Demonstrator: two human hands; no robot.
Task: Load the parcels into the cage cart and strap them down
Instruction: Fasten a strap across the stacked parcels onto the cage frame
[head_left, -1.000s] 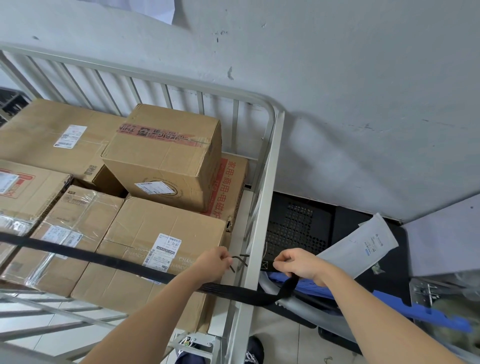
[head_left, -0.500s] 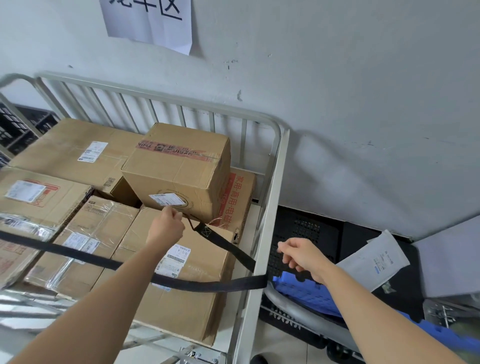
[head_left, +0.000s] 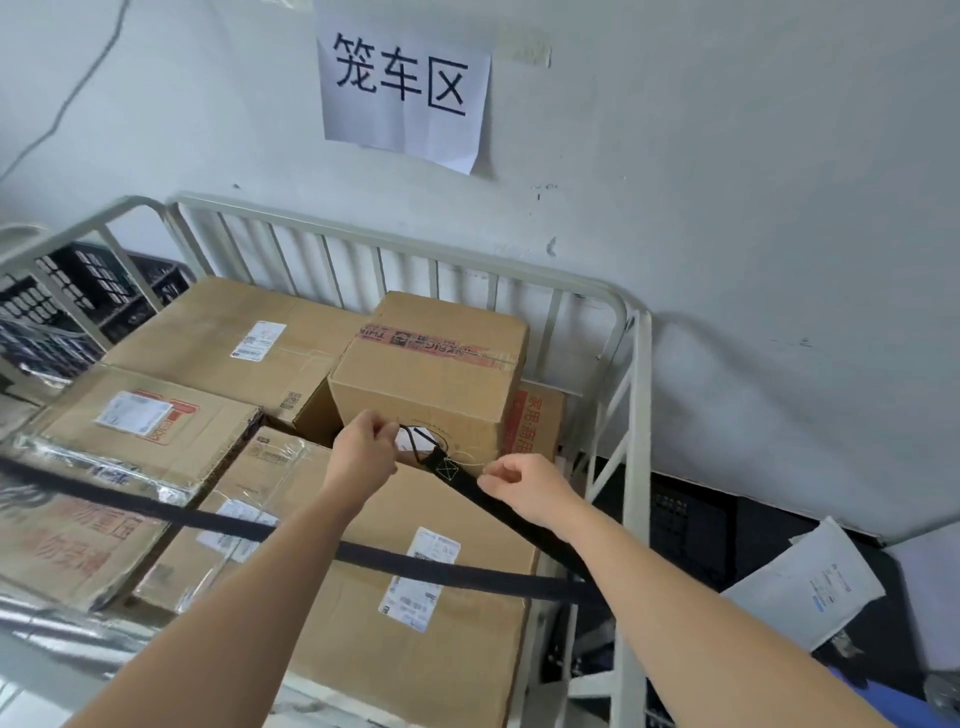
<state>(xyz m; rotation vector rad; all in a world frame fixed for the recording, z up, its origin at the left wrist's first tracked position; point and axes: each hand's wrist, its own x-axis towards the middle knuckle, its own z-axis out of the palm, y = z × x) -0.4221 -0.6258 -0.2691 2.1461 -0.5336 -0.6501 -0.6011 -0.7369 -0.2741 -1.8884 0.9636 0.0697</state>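
Left hand (head_left: 363, 460) closed, fingers curled round the thin black wire hook (head_left: 422, 441) at the end of the strap (head_left: 260, 530). It is held against the near face of the top box (head_left: 436, 374). Right hand (head_left: 527, 491) just beside it on the right, fingers curled, pinching the strap just below its cross-stitched end patch. Loose pale threads show at the fingertips. Strap is black webbing. It enters from the left edge of the cart, lies flat across the tops of the front row of parcels (head_left: 457, 660) and reaches the right side rail of the cage cart (head_left: 641, 467). From there it runs back up and left, under the right wrist, to both hands. How it passes the rail: cannot tell, the right forearm covers that spot. Parcels are brown cartons with white shipping labels, packed side by side from the front edge to the back rail. Top box is stacked on the others near the back right corner, with red printed tape across its lid. A carton with red characters stands between it and the right rail. Outside the cart: black crates (head_left: 78, 296) beyond the back left corner and a white mailer (head_left: 802, 584) on a dark surface past the right rail. A paper sign (head_left: 405, 88) with three black characters hangs on the wall above the back rail.
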